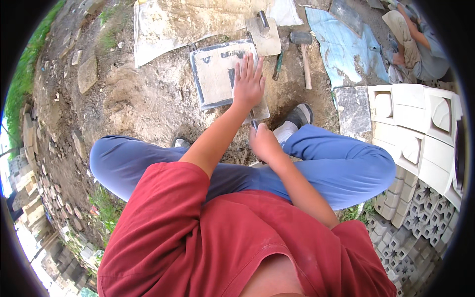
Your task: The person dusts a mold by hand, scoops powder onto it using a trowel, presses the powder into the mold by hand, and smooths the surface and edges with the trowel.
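Observation:
A square dark-framed mould filled with pale mortar lies on the ground in front of me. My left hand is stretched out flat with its fingers spread, over the mould's right side; whether it presses on anything beneath cannot be told. Closer to me, my right hand is wrapped round the handle of a trowel. Its grey blade lies along the mould's near right corner, partly hidden by my left hand and wrist.
Beyond the mould lie a flat float, a mallet and a green-handled tool. A white sheet and a blue sheet cover ground. White blocks stand at right. Another person crouches at the far right.

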Action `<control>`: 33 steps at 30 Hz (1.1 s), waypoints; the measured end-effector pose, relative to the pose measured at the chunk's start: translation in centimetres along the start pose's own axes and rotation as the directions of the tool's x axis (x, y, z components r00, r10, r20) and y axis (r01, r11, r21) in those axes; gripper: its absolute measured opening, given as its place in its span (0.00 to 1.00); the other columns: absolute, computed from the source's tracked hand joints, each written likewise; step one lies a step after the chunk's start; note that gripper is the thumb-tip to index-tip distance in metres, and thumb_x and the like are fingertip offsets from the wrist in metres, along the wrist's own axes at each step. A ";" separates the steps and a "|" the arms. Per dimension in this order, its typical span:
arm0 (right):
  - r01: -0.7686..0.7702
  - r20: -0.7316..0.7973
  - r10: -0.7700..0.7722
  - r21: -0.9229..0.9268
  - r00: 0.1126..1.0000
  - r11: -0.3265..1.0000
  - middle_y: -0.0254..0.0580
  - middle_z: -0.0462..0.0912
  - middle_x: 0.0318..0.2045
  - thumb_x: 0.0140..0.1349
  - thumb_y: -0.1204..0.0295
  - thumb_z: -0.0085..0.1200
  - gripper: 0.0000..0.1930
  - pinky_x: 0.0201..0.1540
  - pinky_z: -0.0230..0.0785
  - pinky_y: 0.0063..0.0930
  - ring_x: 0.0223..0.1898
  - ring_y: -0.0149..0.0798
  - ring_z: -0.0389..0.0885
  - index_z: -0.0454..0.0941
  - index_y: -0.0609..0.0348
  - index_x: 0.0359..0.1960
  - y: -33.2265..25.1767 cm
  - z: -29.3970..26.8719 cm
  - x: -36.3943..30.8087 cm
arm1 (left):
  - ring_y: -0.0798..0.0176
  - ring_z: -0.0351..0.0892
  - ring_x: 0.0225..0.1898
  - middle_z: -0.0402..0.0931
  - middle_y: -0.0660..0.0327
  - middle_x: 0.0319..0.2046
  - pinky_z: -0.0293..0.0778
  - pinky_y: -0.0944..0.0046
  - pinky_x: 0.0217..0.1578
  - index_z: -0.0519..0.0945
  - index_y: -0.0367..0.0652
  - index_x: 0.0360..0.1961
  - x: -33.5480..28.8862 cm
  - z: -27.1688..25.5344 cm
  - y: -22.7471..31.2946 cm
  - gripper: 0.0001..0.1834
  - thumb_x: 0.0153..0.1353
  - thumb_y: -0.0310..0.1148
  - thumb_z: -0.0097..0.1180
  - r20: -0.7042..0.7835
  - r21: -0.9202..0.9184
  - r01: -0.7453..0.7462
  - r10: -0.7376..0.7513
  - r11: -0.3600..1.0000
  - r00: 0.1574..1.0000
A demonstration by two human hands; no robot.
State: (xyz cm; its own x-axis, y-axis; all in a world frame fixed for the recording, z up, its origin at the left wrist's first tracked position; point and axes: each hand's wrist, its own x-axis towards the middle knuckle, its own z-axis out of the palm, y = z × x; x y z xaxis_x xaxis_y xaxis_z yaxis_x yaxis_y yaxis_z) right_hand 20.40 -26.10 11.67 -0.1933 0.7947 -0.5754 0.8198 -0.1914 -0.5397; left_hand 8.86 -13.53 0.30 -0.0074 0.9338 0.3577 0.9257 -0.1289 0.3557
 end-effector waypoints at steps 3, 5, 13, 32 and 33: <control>0.003 0.020 -0.002 -0.006 1.000 1.000 0.80 0.83 0.43 0.77 0.58 0.47 0.25 0.54 0.76 0.61 0.47 0.74 0.84 0.74 0.79 0.48 0.5 -0.5 -1.0 | 0.43 0.40 0.85 0.44 0.44 0.83 0.35 0.37 0.81 0.57 0.48 0.83 -1.0 -0.1 0.7 0.36 0.77 0.47 0.43 0.014 -0.005 0.030 -0.030 1.000 0.999; -0.011 0.042 0.010 0.037 0.999 0.999 0.79 0.84 0.41 0.77 0.58 0.47 0.25 0.53 0.76 0.61 0.47 0.74 0.84 0.75 0.78 0.47 0.9 -0.8 -1.7 | 0.43 0.40 0.85 0.44 0.45 0.84 0.35 0.38 0.81 0.56 0.48 0.83 -1.6 0.0 0.9 0.36 0.78 0.48 0.41 0.013 -0.014 0.048 -0.048 0.999 0.999; -0.115 0.121 0.120 -0.048 0.985 0.992 0.75 0.85 0.37 0.77 0.56 0.49 0.25 0.49 0.78 0.59 0.41 0.69 0.87 0.77 0.76 0.46 1.7 -5.5 -5.1 | 0.47 0.33 0.86 0.36 0.48 0.85 0.31 0.43 0.82 0.49 0.39 0.83 -3.4 -1.6 -0.7 0.39 0.82 0.55 0.28 0.244 -0.021 0.113 -0.104 0.993 0.964; -0.021 -0.027 0.023 0.063 0.999 0.998 0.56 0.83 0.24 0.79 0.54 0.46 0.25 0.22 0.75 0.44 0.16 0.47 0.82 0.75 0.72 0.42 -2.9 -12.7 1.8 | 0.50 0.40 0.85 0.43 0.50 0.84 0.35 0.43 0.82 0.53 0.44 0.83 -0.6 -4.7 -14.8 0.41 0.80 0.59 0.33 0.120 0.139 0.302 -0.319 0.943 0.940; -0.012 -0.022 0.014 0.087 1.000 0.996 0.54 0.83 0.23 0.79 0.54 0.47 0.25 0.21 0.74 0.43 0.15 0.46 0.82 0.74 0.72 0.42 -3.2 -12.7 2.0 | 0.51 0.39 0.85 0.42 0.51 0.85 0.33 0.45 0.82 0.52 0.43 0.84 0.6 -5.3 -16.5 0.42 0.80 0.60 0.33 0.056 0.181 0.524 -0.540 0.833 0.840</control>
State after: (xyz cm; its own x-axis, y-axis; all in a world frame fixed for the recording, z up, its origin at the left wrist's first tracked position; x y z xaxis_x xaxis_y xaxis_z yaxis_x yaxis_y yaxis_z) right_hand 24.26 -16.58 20.10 -0.1695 0.8045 -0.5692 0.7722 -0.2505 -0.5840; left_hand -8.44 -12.65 -0.79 -0.4852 0.8723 0.0604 0.8352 0.4419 0.3274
